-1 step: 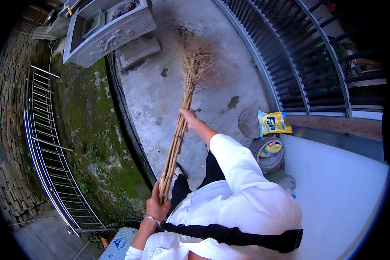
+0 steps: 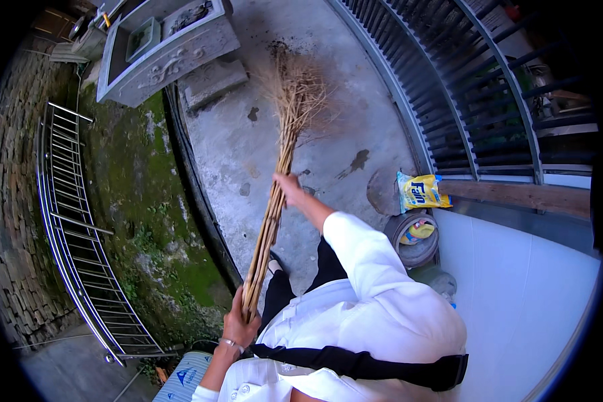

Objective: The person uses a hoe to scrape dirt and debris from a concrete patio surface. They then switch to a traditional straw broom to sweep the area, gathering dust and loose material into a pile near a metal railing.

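A long broom of bundled bamboo stems and twigs [image 2: 266, 224] slants across the view, its bushy end away from me on the concrete floor [image 2: 342, 201]. My left hand [image 2: 240, 321] is closed around the butt end of the stems, close to my body. Farther up, my right hand [image 2: 289, 189] grips the bundle near its middle, arm stretched forward. Dark loose debris [image 2: 277, 47] lies at the far tips of the twigs, which are partly blurred.
A carved stone trough [image 2: 174, 57] stands far left. Mossy ground [image 2: 147, 201] and a metal railing [image 2: 63, 248] run along the left. At right are a barred fence [image 2: 476, 87], a yellow and blue bag [image 2: 422, 192] and a round pot [image 2: 415, 251] with a packet inside.
The bushy end of the broom has swung slightly left. Both hands have shifted a little left and nearer to me, still gripping the stems.
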Motion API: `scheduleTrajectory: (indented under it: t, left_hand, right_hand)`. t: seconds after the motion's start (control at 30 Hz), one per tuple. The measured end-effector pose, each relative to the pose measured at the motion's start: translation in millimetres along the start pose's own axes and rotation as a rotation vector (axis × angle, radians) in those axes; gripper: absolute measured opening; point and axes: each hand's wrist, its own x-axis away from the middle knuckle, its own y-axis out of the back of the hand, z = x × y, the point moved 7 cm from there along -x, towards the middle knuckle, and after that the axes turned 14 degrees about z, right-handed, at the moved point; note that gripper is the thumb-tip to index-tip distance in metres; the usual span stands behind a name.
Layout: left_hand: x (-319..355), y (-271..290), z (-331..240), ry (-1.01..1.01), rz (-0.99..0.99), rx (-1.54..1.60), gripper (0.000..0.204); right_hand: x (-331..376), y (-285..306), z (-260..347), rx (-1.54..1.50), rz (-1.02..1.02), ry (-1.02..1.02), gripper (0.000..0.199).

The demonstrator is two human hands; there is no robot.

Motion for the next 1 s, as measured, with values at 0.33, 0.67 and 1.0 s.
scheduleTrajectory:
  t: [0.33, 0.67, 1.0]
  left_hand:
    - [18.2, -41.2, -23.8, 0.077, 0.049, -0.181, 0.076]
    - [-75.3, -48.2, -79.2, -0.004, -0.159, 0.051, 0.068]
    - [24.9, -73.1, -2.5, 0.165, -0.001, -0.021, 0.07]
  right_hand:
    - [79.4, 62.9, -12.9, -0.216, -0.032, -0.099, 0.011]
    - [-26.7, 7.0, 131.9, 0.173, 0.227, -0.109, 0.013]
    - [60.3, 66.6, -37.4, -0.245, 0.155, -0.203, 0.017]
